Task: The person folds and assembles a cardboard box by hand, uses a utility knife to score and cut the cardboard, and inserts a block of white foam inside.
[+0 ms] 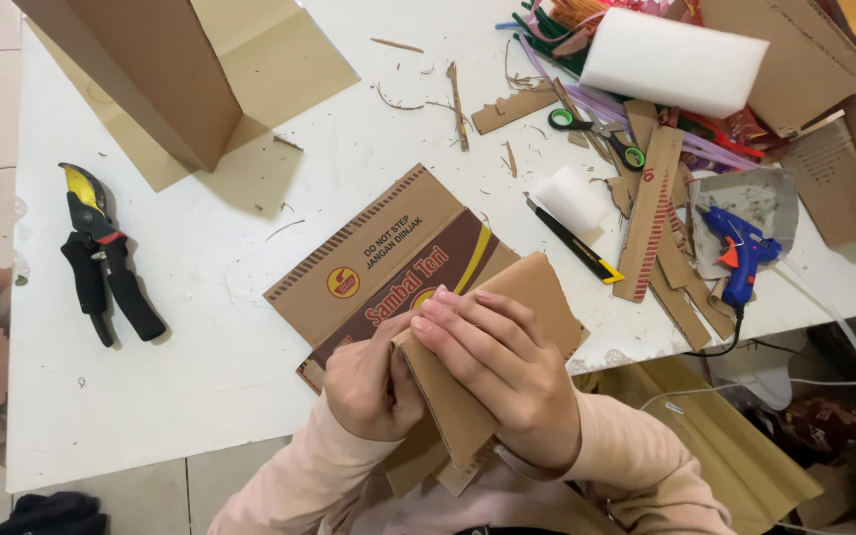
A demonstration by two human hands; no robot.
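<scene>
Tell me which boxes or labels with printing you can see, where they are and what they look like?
Flattened printed carton: on the white table beyond both hands; tan with brown band, round yellow-red badge.
Printed cardboard strip: right, near blue glue gun; tan, red markings.
Plain brown box: upper left, unprinted.

Both hands were close together near the bottom of the view, touching each other. The left hand (pixel 369 388) was curled, the thumb up. The right hand (pixel 500 369) lay flat, fingers (pixel 458 315) straight and together, pointing up-left. Both forearms wore pale pink sleeves.
</scene>
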